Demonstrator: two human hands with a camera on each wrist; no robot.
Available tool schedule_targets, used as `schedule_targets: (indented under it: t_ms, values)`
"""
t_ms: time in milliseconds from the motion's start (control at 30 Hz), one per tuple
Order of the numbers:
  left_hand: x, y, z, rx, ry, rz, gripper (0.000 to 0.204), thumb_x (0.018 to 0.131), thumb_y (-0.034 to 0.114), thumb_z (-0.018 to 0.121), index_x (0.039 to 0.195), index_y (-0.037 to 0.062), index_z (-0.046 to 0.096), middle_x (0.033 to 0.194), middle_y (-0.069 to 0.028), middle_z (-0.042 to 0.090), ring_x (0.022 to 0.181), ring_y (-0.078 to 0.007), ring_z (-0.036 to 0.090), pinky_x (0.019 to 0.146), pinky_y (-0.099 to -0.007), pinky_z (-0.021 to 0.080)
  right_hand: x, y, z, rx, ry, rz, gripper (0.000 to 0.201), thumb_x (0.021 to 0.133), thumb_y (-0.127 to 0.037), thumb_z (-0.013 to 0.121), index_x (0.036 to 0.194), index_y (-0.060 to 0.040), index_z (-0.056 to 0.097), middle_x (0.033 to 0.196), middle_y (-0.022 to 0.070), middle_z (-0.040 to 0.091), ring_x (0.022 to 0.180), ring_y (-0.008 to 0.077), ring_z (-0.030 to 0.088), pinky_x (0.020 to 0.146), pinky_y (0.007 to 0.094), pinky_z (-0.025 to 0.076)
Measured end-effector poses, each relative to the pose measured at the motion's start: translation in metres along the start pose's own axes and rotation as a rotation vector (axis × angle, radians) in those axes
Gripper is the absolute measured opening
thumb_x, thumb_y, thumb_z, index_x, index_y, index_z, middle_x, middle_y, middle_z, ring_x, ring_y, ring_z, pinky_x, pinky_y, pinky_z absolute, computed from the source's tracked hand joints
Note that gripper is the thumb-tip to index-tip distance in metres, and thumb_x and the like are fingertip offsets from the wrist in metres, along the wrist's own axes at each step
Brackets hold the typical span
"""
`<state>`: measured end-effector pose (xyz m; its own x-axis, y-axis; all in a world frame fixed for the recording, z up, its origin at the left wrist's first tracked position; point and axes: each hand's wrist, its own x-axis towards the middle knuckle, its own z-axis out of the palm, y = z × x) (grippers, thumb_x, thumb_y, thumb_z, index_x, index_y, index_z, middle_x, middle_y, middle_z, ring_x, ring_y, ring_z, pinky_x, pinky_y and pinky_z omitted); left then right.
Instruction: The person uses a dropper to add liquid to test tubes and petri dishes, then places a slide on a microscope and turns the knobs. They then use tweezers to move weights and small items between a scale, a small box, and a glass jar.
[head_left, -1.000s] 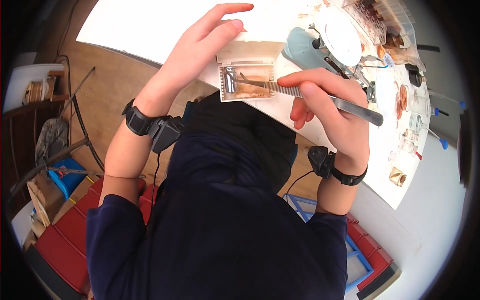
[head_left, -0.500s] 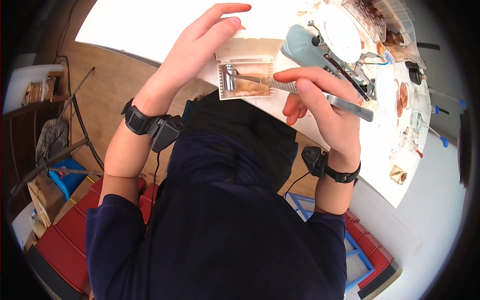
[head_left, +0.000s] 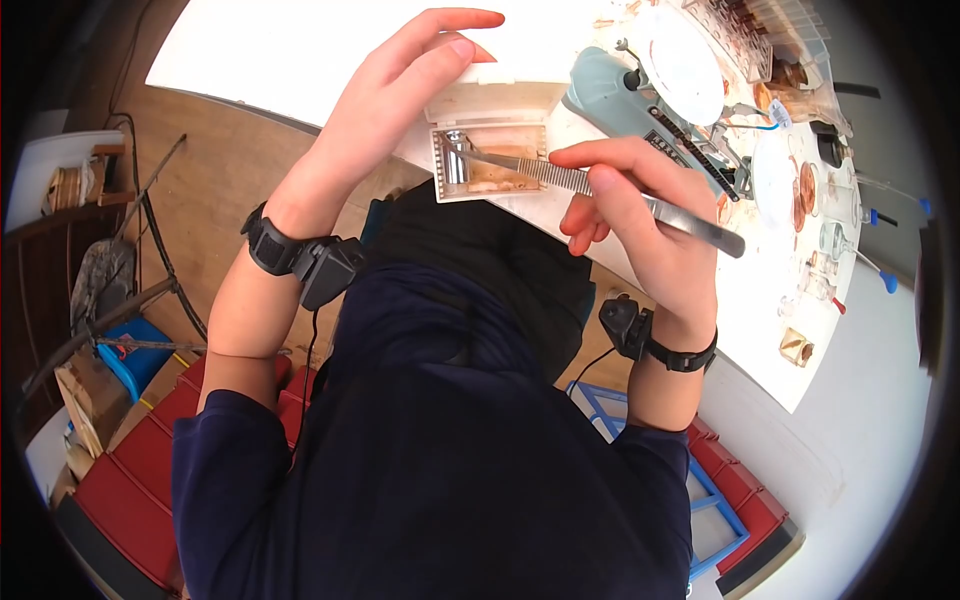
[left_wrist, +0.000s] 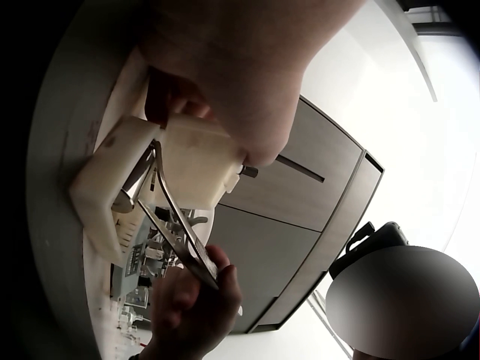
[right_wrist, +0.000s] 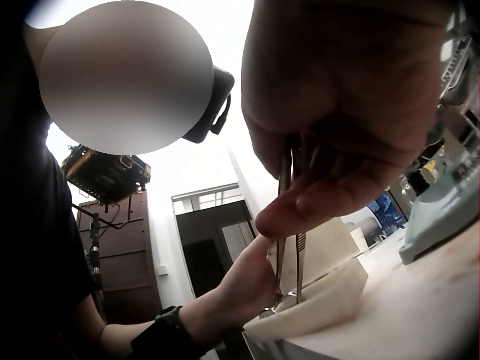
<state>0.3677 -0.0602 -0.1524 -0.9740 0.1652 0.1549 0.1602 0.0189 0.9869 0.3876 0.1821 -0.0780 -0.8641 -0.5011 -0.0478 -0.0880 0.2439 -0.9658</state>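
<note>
My right hand (head_left: 650,220) pinches a pair of metal tweezers (head_left: 690,222) with ribbed grips. They slant left into a small cream box (head_left: 490,197) with slotted side walls, whose lid (head_left: 500,102) stands raised at the back. A shiny metal cylinder (head_left: 457,170) lies against the box's left wall, and the tweezers' tips overlap its upper end. In the left wrist view the tweezers' arms (left_wrist: 174,196) are spread apart. My left hand (head_left: 400,85) is at the lid's left corner with index finger and thumb extended; some of its fingers are hidden behind the lid.
Right behind the box stands a grey-green device (head_left: 605,95) beside a round white plate (head_left: 680,65). Farther right are a tube rack (head_left: 740,40), stained dishes (head_left: 803,192) and glassware (head_left: 832,240). The white table's near edge (head_left: 640,270) runs just in front of the box.
My right hand has shifted slightly left with the tweezers, whose tips went from beside the cylinder to its upper end. My left hand has stayed nearly still.
</note>
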Motion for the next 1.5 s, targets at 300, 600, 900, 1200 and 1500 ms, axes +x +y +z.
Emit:
schedule_targets:
  t_ms: [300, 600, 900, 1200, 1500]
  values:
    - [0.000, -0.001, 0.001, 0.028, 0.024, 0.037, 0.045, 0.103, 0.031, 0.042, 0.135, 0.0036, 0.056, 0.109, -0.0028, 0.069, 0.112, -0.0144, 0.058, 0.103, -0.0303, 0.040, -0.008, -0.006, 0.002, -0.012, -0.013, 0.025, 0.016, 0.096, -0.007, 0.059, 0.101, -0.0008, 0.072, 0.070, 0.0047, 0.069, 0.059, 0.0087, 0.067, 0.054, 0.0212, 0.053]
    - [0.000, 0.002, 0.000, 0.017, 0.020, -0.007, 0.043, 0.103, 0.031, 0.043, 0.134, 0.0043, 0.057, 0.108, -0.0025, 0.069, 0.109, -0.0135, 0.059, 0.100, -0.0282, 0.042, -0.016, -0.005, 0.004, -0.020, 0.019, 0.023, 0.016, 0.095, -0.006, 0.060, 0.104, -0.0008, 0.072, 0.071, 0.0051, 0.069, 0.060, 0.0093, 0.066, 0.056, 0.0214, 0.052]
    - [0.015, 0.004, -0.018, -0.023, 0.007, -0.073, 0.045, 0.104, 0.027, 0.051, 0.141, 0.0021, 0.047, 0.111, -0.0061, 0.065, 0.105, -0.0138, 0.059, 0.094, -0.0276, 0.046, -0.055, 0.023, -0.016, 0.027, 0.175, -0.173, 0.023, 0.099, -0.009, 0.054, 0.109, 0.0060, 0.068, 0.075, 0.0124, 0.070, 0.063, 0.0160, 0.069, 0.059, 0.0245, 0.054]
    - [0.014, 0.017, -0.018, -0.090, -0.063, -0.094, 0.046, 0.098, 0.016, 0.063, 0.137, 0.0004, 0.047, 0.115, -0.0085, 0.063, 0.106, -0.0157, 0.058, 0.094, -0.0293, 0.046, -0.075, 0.058, -0.019, 0.049, 0.280, -0.276, 0.028, 0.101, -0.015, 0.053, 0.108, 0.0092, 0.066, 0.073, 0.0157, 0.069, 0.061, 0.0193, 0.068, 0.056, 0.0283, 0.056]
    - [-0.003, 0.019, -0.007, 0.347, -0.133, 0.183, 0.054, 0.093, 0.015, 0.065, 0.143, 0.0054, 0.048, 0.118, -0.0072, 0.065, 0.114, -0.0168, 0.059, 0.099, -0.0344, 0.045, -0.080, 0.071, -0.015, 0.108, 0.334, -0.292, 0.031, 0.102, -0.018, 0.052, 0.107, 0.0090, 0.066, 0.073, 0.0160, 0.069, 0.061, 0.0198, 0.068, 0.056, 0.0282, 0.056]
